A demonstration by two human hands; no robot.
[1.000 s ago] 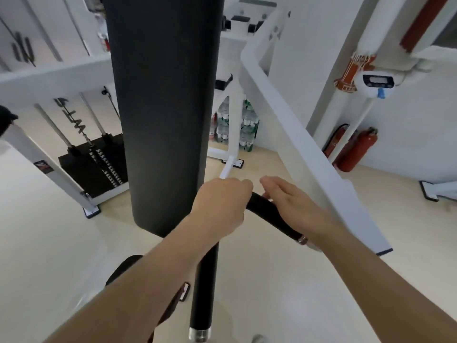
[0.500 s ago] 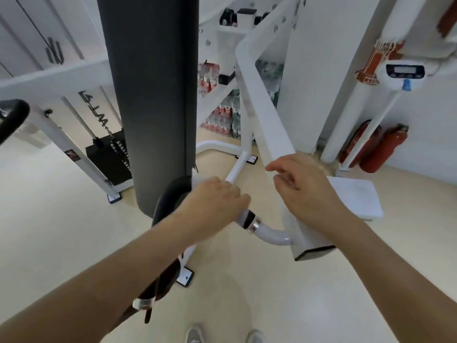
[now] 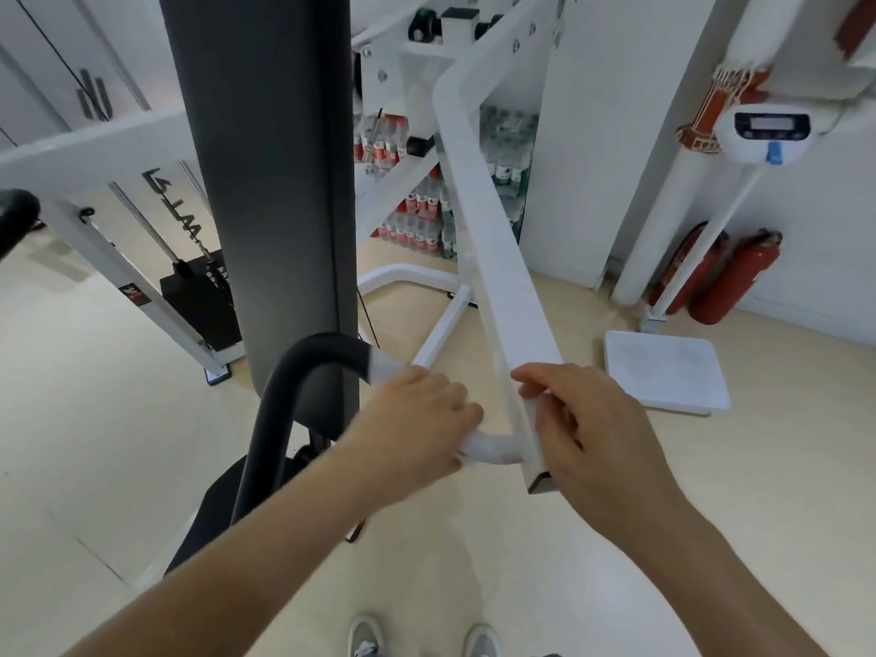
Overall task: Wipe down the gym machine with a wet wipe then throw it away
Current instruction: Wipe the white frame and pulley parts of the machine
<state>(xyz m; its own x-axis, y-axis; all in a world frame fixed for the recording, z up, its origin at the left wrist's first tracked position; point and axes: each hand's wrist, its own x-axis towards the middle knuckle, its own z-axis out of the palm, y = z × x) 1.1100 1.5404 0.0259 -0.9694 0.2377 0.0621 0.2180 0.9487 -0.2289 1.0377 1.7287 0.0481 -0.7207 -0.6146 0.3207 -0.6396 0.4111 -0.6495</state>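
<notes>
**Fingers wrapped on the handle bend, wiping mid-course**

Fingers (image 3: pixel 455 395) of the left hand (image 3: pixel 417 419) curled down over the white bend of the handle (image 3: pixel 493 450), closed around it, with a pale fold showing under the knuckles and at the fingertips that looks like the wet wipe (image 3: pixel 469 455); too blurred to say for certain. Fingers (image 3: pixel 535 379) of the right hand (image 3: pixel 592 429) bent round the lower end of the white frame bar (image 3: pixel 497 286), clamped on it, apparently to steady it; nothing else seen in that hand.

Outward from there: black foam grip (image 3: pixel 303 372) arching up and left from the wiped bend, ending in a white collar just beside the left knuckles. Tall black pad (image 3: pixel 265 158) upright behind it. Black seat (image 3: pixel 218 509) below the left forearm, partly hidden.

Judged as partway through: wiping in hand at the joint between handle and bar. No telling from surfaces alone which parts are already clean. Probably left: the rest of the bar, perhaps the pad and seat, then disposal. No bin anywhere in view, so throwing away not yet begun. Floor (image 3: pixel 616 561) under both arms bare apart from shoes (image 3: pixel 365 637) at the near edge and a white scale platform (image 3: pixel 663 372) toward the right wall.
</notes>
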